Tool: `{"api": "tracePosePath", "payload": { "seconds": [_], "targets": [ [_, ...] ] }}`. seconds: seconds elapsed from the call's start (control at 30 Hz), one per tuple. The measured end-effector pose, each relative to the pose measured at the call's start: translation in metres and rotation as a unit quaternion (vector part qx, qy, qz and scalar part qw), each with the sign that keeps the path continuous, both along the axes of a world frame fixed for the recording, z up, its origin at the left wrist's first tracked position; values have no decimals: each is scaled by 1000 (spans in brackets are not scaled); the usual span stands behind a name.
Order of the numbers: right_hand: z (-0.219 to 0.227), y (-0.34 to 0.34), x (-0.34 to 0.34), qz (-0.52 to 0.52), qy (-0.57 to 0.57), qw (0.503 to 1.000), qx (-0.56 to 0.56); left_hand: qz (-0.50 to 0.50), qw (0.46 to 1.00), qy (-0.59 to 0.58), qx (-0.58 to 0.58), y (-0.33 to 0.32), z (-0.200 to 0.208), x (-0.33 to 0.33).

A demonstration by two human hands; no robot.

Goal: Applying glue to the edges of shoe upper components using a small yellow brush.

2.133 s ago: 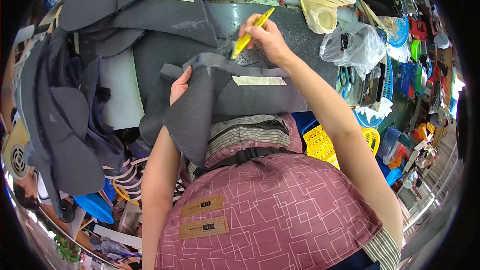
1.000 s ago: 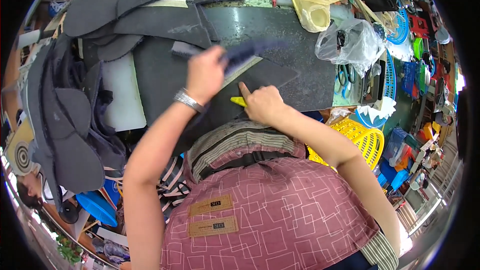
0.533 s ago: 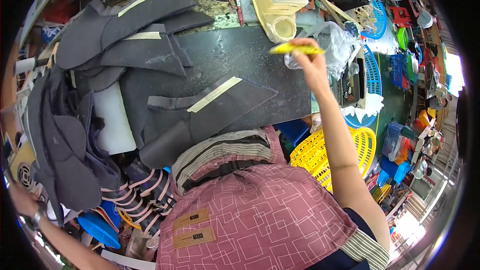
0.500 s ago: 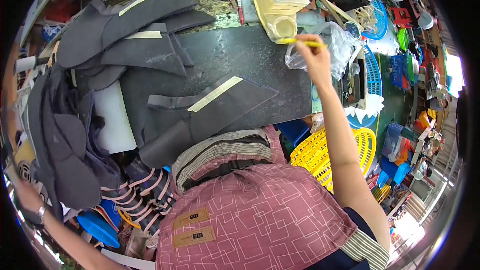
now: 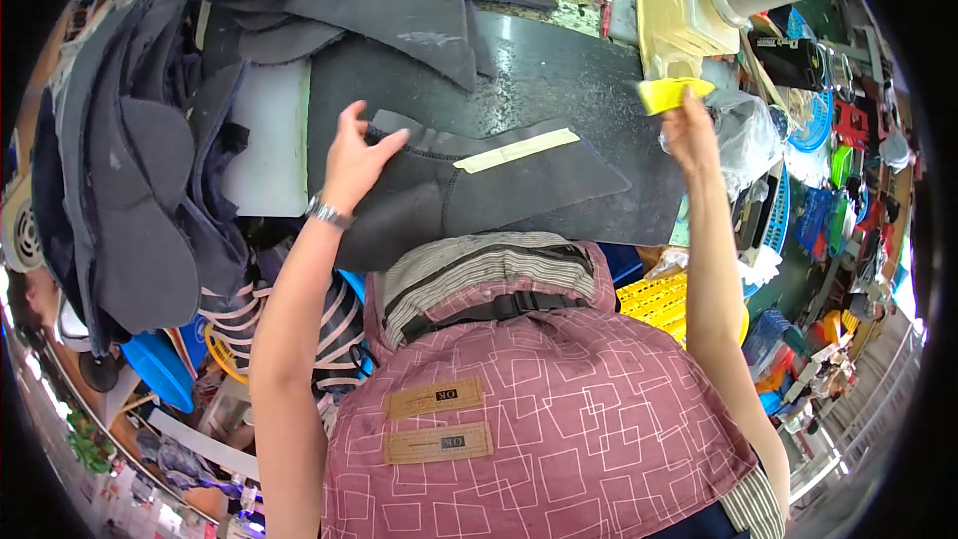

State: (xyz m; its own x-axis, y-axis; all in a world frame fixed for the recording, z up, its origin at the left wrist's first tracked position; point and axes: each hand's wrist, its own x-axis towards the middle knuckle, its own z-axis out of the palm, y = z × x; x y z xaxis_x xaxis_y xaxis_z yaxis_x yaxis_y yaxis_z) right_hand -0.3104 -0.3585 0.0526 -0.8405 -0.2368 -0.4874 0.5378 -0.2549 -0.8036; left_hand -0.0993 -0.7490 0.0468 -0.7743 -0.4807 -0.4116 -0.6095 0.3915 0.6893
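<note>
My right hand (image 5: 689,135) pinches a thin yellow spreader-like plate (image 5: 671,95). It is held just in front of the round mouth of a yellowed plastic container (image 5: 679,15) with a grey cone-shaped spout. My left hand (image 5: 357,160), fingers and thumb apart, is over the left end of a dark grey foam-like fabric piece (image 5: 529,185). Whether its fingertips touch the fabric I cannot tell. The piece lies on the black work board (image 5: 559,70), with a seam and a pale tape strip (image 5: 517,150) along its upper part.
More dark cut pieces (image 5: 389,15) are stacked at the far left, some with tape strips. Others hang over the left edge (image 5: 140,180). A crumpled clear plastic bag (image 5: 743,135) lies right of my right hand. A yellow basket (image 5: 659,304) stands below the board's right edge.
My left hand has come from the far lower left up over the fabric piece. The yellow plate, edge-on before, now shows its flat face near the container. The view has shifted too.
</note>
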Motion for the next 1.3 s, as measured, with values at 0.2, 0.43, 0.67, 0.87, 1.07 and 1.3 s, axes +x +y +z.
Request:
{"api": "tracePosePath", "payload": {
  "seconds": [0.2, 0.43, 0.67, 0.87, 1.07, 1.3],
  "targets": [
    [56, -166, 79, 348, 112, 931, -19, 111, 986, 26, 123, 39, -35, 1],
    [11, -230, 65, 498, 365, 774, 143, 254, 875, -15, 411, 49, -32, -12],
    [27, -182, 34, 578, 447, 632, 257, 223, 905, -7, 363, 33, -26, -9],
    [64, -157, 2, 260, 328, 893, 166, -142, 979, 137, -54, -14, 140, -14],
    [52, -216, -11, 381, 419, 603, 562, 213, 954, 208, -23, -165, 360, 40],
    [-4, -283, 26, 391, 542, 416, 616, 306, 948, 53, -64, -399, 366, 143]
  ]
}}
